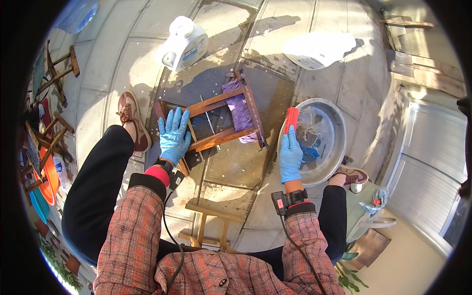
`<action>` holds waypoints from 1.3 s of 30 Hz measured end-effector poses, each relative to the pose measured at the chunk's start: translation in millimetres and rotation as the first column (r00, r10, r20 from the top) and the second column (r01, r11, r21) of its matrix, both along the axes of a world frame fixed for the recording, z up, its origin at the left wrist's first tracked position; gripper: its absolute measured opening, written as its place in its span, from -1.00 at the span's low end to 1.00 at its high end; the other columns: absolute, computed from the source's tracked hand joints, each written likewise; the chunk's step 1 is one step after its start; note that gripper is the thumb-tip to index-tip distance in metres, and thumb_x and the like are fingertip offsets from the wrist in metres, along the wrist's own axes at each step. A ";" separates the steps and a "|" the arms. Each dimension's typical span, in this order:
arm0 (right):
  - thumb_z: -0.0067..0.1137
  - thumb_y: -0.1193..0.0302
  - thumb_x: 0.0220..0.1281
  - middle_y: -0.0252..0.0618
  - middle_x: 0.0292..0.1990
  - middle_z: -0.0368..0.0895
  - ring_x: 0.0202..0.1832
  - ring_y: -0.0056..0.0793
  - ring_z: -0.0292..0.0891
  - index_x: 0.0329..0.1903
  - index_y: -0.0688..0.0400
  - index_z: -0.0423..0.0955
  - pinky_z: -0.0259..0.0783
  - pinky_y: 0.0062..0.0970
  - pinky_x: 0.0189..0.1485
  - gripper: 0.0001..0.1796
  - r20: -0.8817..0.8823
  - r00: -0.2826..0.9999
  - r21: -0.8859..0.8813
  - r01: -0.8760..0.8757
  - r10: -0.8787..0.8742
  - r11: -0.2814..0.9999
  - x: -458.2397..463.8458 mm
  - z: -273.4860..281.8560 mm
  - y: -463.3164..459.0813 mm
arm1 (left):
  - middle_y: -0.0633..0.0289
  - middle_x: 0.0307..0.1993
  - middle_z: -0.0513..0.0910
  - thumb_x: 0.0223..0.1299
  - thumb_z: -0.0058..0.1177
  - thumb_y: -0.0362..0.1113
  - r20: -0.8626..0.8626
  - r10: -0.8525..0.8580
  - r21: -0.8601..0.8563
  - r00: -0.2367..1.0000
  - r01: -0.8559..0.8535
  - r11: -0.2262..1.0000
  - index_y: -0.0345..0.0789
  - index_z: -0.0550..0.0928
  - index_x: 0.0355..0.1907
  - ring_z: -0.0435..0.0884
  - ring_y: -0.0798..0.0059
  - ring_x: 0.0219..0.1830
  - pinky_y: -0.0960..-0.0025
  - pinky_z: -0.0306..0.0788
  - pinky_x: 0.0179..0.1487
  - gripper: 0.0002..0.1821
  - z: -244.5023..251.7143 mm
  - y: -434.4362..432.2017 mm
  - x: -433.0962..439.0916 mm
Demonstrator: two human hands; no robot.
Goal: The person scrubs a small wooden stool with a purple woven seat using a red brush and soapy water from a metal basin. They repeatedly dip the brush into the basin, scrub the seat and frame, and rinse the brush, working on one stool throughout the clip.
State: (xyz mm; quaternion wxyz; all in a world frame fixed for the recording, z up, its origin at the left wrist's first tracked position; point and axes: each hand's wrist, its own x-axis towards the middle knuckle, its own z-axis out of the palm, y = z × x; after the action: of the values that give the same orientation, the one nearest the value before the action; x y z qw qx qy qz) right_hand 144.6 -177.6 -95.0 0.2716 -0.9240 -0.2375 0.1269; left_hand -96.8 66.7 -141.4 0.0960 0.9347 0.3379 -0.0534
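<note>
Both hands wear blue disposable gloves. My left hand rests spread on the end bar of a small wooden stool, which lies on its side on wet paving. Purple woven webbing stretches across the stool's far end. In my right hand is a red scrubbing brush, held at the left rim of a round metal basin. Water with some foam sits in the basin, and a blue item lies in it; its kind is unclear.
Two white plastic jugs, one upright and one lying over, are beyond the stool. Wooden stools and an orange basin crowd the left. A green bag stands by my right foot, near a white shuttered door.
</note>
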 end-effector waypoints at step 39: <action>-0.12 0.40 0.27 0.00 -0.41 0.43 -0.49 -0.10 0.46 0.31 -0.03 0.11 0.39 -0.21 -0.55 -0.46 0.063 0.996 -0.293 -0.034 0.055 0.955 -129.6 -36.7 -28.6 | 0.20 0.35 0.06 -0.03 0.04 -0.28 0.046 -0.025 0.047 0.999 0.023 0.999 -0.01 0.00 0.37 0.00 0.19 0.38 -0.08 -0.27 0.37 -0.14 -2.2 -1.4 0.5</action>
State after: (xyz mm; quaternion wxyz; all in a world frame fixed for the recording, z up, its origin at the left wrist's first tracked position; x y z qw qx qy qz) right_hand 15.0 -206.1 -131.7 0.1208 -0.9523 -0.2462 0.1338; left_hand -96.4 65.3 -143.6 0.0815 0.9417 0.3254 -0.0250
